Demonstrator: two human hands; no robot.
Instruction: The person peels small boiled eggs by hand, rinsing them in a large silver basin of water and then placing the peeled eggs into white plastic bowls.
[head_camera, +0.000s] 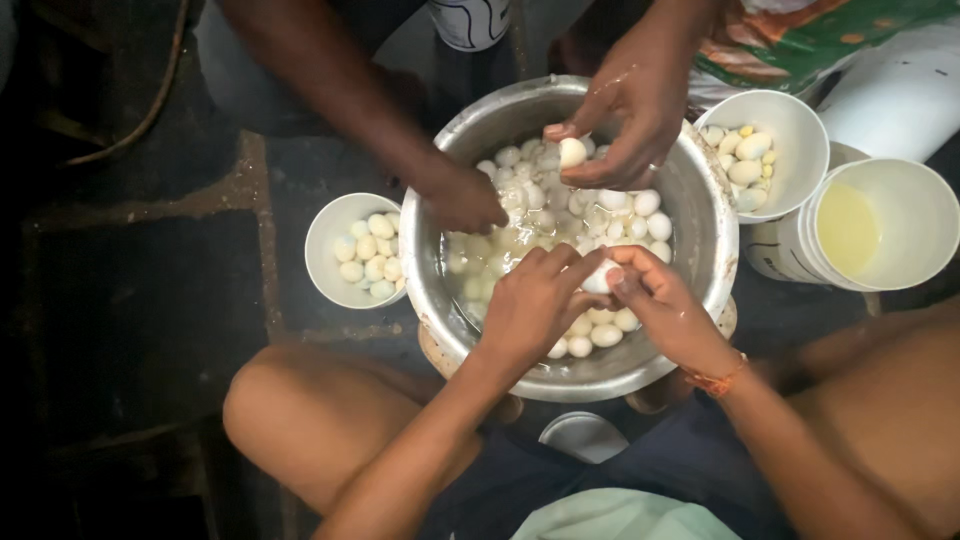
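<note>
- Nearest the camera: the person's bare knees and dark shorts, on a dark floor (130, 300), with a pale cloth at the bottom edge.
- Left hand (535, 300) and right hand (665, 310) meet over the near rim of a large metal bowl (705, 250). Both grips close together on one small white egg (600, 277), fingertips pinching it from either side.
- Bowl contents: many small pale eggs lying in water, heaped toward the far side and the near rim.
- Co-worker opposite: one hand (625, 120) holds up a single egg (572, 152) over the bowl; the other hand (465, 200) dips into the water.
- White cup (325, 250) left of the bowl, touching its wall, holds small eggs. A second white cup (800, 130) at the right holds more eggs. White bucket (900, 200) beside it holds yellowish liquid.
- Risk, as a judgement: wet fingers on a smooth egg could let it slip back into the water; too hard a pinch could split it.
- Risk: four hands crowd one bowl, so a knock could tip the left cup.
</note>
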